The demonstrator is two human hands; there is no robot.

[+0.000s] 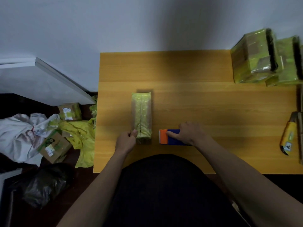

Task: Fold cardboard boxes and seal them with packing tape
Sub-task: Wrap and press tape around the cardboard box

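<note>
A narrow cardboard box (142, 115) covered in yellow-green tape lies lengthwise on the wooden table (196, 99), a seam running down its top. My left hand (127, 140) grips the box's near left corner, thumb on top. My right hand (188, 132) rests on a blue and orange tape dispenser (170, 137) just right of the box, thumb on the blue body and fingers curled over its far side. The dispenser sits flat on the table.
Two taped boxes (255, 58) stand stacked at the table's far right corner. A yellow utility knife (288, 136) lies near the right edge beside flat cardboard. On the floor to the left are boxes (54, 145), yellow tape scraps, a white bag and a black bag.
</note>
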